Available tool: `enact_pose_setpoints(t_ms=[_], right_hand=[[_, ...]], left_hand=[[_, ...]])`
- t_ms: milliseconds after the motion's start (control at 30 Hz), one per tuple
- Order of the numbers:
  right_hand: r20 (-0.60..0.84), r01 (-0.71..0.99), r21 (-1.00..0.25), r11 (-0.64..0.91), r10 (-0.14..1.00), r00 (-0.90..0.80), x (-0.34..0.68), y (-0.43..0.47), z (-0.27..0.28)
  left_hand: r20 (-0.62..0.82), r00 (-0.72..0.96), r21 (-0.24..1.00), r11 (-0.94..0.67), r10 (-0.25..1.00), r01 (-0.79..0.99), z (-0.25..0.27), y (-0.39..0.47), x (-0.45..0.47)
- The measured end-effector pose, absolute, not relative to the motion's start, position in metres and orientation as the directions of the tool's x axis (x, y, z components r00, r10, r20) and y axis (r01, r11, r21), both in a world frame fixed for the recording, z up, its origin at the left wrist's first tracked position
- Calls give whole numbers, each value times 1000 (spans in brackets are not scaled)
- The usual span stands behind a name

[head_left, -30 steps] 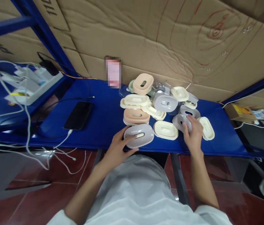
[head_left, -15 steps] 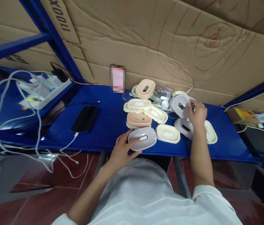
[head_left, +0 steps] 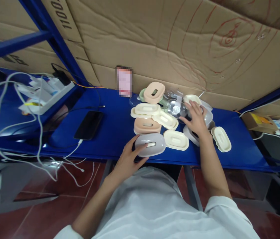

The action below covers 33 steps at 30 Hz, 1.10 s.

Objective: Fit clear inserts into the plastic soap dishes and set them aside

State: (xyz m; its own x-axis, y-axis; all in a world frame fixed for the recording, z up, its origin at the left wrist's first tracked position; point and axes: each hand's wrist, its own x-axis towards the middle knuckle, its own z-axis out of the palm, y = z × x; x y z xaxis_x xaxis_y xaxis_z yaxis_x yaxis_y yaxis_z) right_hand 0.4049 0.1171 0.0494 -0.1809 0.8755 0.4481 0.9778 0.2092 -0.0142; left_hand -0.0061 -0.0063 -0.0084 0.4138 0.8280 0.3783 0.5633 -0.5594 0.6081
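My left hand [head_left: 129,158] grips a grey oval soap-dish part [head_left: 150,144] at the front edge of the blue shelf [head_left: 110,132]. My right hand [head_left: 196,120] lies flat, fingers spread, on the pile of grey and clear parts at the back right; it holds nothing that I can see. Around it lie cream oval dishes [head_left: 176,139], a cream one to the right [head_left: 221,138], peach ones [head_left: 146,125] and a clear plastic piece [head_left: 175,107].
A black phone [head_left: 88,120] on a white cable lies left of the pile. A white power strip with several cables [head_left: 42,93] sits at far left. Cardboard [head_left: 169,46] backs the shelf. A small box [head_left: 254,120] sits at the right.
My right hand held up a grey dish half a second ago; now it has lowered and rests open on the pile. My left hand stays on its grey dish.
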Motion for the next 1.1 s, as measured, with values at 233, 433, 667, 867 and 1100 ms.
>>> enact_pose_setpoints(t_ms=[233, 433, 667, 867, 1100], right_hand=[[355, 959, 27, 282, 894, -273, 372, 127, 55], [441, 948, -45, 314, 858, -264, 363, 119, 61], [414, 954, 73, 290, 862, -294, 333, 122, 46], [411, 966, -68, 251, 889, -202, 326, 130, 48], [421, 940, -166, 299, 883, -207, 340, 121, 63]], left_hand=[[314, 429, 655, -520, 847, 548, -7, -6, -10], [251, 401, 701, -451, 881, 553, -1, -6, -11], [250, 408, 689, -457, 878, 562, 0, -5, -11], [255, 411, 680, -465, 875, 567, -1, -5, -10], [258, 390, 709, -448, 884, 545, 4, -5, -10]])
